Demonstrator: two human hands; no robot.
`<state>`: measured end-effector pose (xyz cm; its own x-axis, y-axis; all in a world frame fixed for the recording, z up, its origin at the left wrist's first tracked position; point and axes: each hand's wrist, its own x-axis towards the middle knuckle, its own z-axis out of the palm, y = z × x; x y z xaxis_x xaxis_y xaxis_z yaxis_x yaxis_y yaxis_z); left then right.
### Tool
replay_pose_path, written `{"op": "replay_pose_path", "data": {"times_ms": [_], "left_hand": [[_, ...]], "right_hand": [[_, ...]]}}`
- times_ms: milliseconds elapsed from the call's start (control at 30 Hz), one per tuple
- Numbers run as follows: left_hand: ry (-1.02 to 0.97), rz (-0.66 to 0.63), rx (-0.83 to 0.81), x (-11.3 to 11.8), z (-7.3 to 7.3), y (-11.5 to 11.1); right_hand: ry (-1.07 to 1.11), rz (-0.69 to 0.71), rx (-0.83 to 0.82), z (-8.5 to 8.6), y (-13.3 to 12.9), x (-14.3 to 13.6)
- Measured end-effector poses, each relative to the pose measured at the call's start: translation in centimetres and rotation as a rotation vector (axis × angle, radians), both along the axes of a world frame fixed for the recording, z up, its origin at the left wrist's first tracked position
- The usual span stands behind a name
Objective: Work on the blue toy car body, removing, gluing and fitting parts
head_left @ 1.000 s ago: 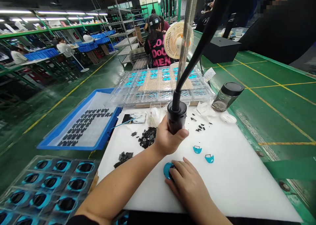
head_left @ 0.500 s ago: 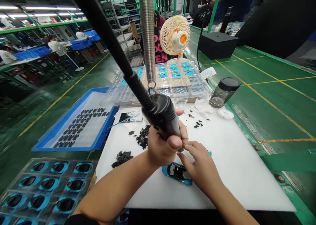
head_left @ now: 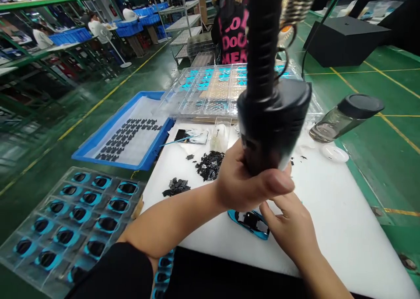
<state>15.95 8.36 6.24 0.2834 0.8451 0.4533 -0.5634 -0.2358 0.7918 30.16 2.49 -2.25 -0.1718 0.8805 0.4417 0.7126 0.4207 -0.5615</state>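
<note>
My left hand point(head_left: 249, 183) is wrapped round a black handheld tool point(head_left: 274, 119), which hangs from a coiled metal spring point(head_left: 300, 4). Just below and to its right, my right hand point(head_left: 290, 224) has its fingers bent in near the tool's lower end; whatever they hold, if anything, is hidden behind my left hand. A small blue car body with a black top point(head_left: 251, 222) lies on the white work surface, beside my right thumb. Left of my hands are a heap of small black parts point(head_left: 210, 165) and a smaller black pile point(head_left: 176, 186).
At the left stands a blue tray point(head_left: 144, 159) with rows of black parts, above a clear tray of blue-and-black bodies point(head_left: 78, 213). Behind lie stacked clear trays point(head_left: 218, 93). A jar point(head_left: 344, 115) and white lid point(head_left: 334, 153) are at right. A person point(head_left: 231, 32) is beyond.
The view has swung, so the table scene sits further right and the tool looks larger and more upright. My left hand still grips the tool, with my right hand close below it.
</note>
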Motion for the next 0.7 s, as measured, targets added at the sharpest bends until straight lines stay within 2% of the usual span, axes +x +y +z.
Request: {"op": "replay_pose_path", "data": {"times_ms": [167,333,500,700], "left_hand": [[0.044,0.009,-0.053,-0.3,-0.1,-0.1],[0.029,-0.021,-0.031,-0.4,0.5,0.0],[0.096,-0.04,-0.062,-0.5,1.3,0.1],[0.058,-0.047,-0.085,-0.5,1.4,-0.1]], "right_hand": [[-0.035,0.002,-0.005,0.0,-0.1,0.0],[-0.081,-0.024,-0.061,0.3,-0.1,0.1],[-0.095,-0.03,-0.085,0.3,-0.2,0.3],[-0.062,-0.066,-0.149,0.7,-0.3,0.0]]}}
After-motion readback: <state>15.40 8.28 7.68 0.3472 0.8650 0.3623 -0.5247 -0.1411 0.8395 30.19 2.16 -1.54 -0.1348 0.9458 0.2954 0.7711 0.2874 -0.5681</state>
